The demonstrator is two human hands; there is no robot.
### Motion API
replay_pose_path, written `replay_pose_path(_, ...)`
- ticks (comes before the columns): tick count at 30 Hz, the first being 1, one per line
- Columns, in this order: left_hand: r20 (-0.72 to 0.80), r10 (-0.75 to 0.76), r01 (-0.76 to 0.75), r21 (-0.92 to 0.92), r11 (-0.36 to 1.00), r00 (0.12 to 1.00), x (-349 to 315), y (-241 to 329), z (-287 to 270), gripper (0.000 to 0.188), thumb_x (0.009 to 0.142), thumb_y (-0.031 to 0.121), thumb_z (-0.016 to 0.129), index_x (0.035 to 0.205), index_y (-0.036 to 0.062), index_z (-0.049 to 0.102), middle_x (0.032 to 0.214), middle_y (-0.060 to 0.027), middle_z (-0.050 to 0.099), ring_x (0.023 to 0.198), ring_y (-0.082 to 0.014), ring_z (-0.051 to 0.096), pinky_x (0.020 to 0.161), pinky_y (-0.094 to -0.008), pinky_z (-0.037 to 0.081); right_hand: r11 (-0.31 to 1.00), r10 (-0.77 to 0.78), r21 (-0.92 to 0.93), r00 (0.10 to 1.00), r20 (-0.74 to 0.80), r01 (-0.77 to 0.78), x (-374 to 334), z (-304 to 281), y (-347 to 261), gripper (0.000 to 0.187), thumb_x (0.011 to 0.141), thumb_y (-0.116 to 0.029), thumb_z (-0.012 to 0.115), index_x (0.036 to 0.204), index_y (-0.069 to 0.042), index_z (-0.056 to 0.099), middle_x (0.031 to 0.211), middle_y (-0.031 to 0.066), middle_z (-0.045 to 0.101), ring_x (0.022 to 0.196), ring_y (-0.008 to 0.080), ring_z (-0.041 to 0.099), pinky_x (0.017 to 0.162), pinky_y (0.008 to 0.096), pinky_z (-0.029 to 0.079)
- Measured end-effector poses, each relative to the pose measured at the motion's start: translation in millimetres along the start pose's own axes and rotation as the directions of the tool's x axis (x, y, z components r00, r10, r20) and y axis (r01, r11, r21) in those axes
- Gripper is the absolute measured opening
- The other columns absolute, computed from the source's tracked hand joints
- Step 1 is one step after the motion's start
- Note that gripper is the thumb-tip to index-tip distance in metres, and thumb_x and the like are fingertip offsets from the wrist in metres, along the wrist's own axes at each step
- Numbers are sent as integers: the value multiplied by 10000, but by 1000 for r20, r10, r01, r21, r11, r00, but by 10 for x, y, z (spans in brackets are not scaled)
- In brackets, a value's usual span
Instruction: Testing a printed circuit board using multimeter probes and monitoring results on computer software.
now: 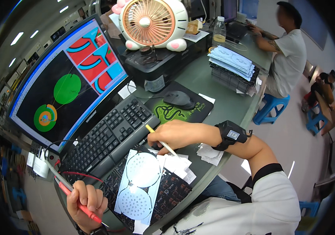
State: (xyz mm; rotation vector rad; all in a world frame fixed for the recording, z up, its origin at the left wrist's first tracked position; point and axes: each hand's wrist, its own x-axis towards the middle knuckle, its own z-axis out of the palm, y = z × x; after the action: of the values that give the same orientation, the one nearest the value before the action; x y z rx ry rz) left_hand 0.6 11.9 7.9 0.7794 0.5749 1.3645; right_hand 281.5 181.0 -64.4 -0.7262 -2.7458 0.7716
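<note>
My left hand (87, 203), at the lower left, is closed around a red test probe (67, 188) whose metal tip points down toward the right. A slim grey-white stick (53, 169) also runs up from that hand. My right hand (171, 135) is bent over the desk with a pale yellow pen (167, 146) held slantwise in its fingers. Its fingertips reach down to the small white paper slips (177, 165), beside a small dark thing I cannot make out. Between the hands lies a white circuit board panel (156, 196) with two round dotted sections, on a dark patterned sheet (171, 192).
A black keyboard (108, 133) and a lit monitor (53, 90) stand behind the panel. Farther right are a mouse (179, 100) on its pad, a stack of pale boards (232, 62), a bottle (219, 31) and a fan (146, 23). A person (289, 51) sits at the desk's far end.
</note>
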Motion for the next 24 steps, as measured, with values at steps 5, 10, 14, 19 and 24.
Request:
replay_pose_path(5,33,-4,5,-34,999,999,83,-29,-31,320,975,270,389,710,90,398,583,-48,460,521,-126,383,469,-272,374,996,88,-38,992,89,-85,26,-26,8,352,772,-224,722,1059,-80,580,962,149,666,869,348,653,718,448,496)
replay_pose_path(10,48,38,-37,-20,999,998,83,-5,2,337,958,271,411,686,79,465,626,-68,504,573,-131,443,544,-278,442,977,64,-208,997,48,-52,43,7,-136,303,757,-91,654,1038,-41,552,875,159,652,846,361,651,671,444,504)
replay_pose_path(14,-69,103,-96,96,991,992,115,-29,74,246,959,197,424,879,21,576,690,-72,547,600,-109,508,737,-367,528,938,140,-322,990,14,-128,47,33,-139,347,740,-90,670,1060,-33,549,891,179,653,829,364,650,678,427,519)
replay_pose_path(19,30,23,-24,50,998,999,21,25,31,223,967,154,451,1055,-1,585,735,-53,538,501,-53,433,697,-353,532,979,174,161,922,-345,-124,-91,-565,-153,435,778,-86,648,1190,-18,526,815,116,623,705,194,632,620,321,513)
replay_pose_path(24,41,-87,70,319,945,995,-3,4,133,440,988,251,448,1308,-48,488,918,-112,608,456,-27,380,588,-291,532,443,44,854,944,-326,274,-31,-695,-824,374,871,-122,645,1181,-8,470,884,90,579,666,111,602,556,203,494)
